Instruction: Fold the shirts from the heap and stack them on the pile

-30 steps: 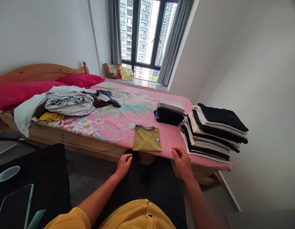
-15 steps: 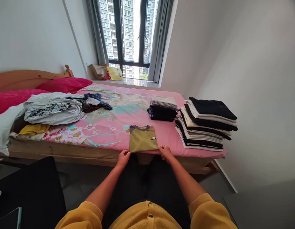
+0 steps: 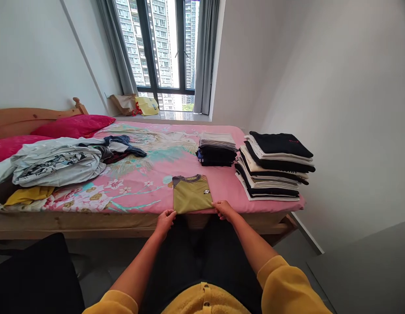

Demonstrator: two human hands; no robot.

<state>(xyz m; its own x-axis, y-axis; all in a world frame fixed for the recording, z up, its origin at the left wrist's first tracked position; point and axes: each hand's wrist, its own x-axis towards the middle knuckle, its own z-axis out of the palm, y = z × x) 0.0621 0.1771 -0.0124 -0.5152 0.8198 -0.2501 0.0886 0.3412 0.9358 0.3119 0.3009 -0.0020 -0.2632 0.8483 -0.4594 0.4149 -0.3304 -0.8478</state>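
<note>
A small olive-green T-shirt (image 3: 192,196) with dark grey shoulders and a panda patch lies folded into a near square at the bed's front edge. Its collar points away from me. My left hand (image 3: 165,221) pinches the near left corner between thumb and fingers. At the near right corner, my right hand (image 3: 223,209) grips the cloth the same way. The shirt's lower edge stretches straight between both hands.
Right of the shirt stands a tall stack of folded black and white clothes (image 3: 274,168); a smaller folded stack (image 3: 217,150) is behind it. Unfolded clothes (image 3: 61,161) are heaped on the left of the pink bed sheet (image 3: 176,159). A black chair (image 3: 35,274) stands at lower left.
My view has turned slightly, shifting the bed and stacks leftward. Both hands keep hold of the shirt's near corners, and the shirt now sits slightly tilted.
</note>
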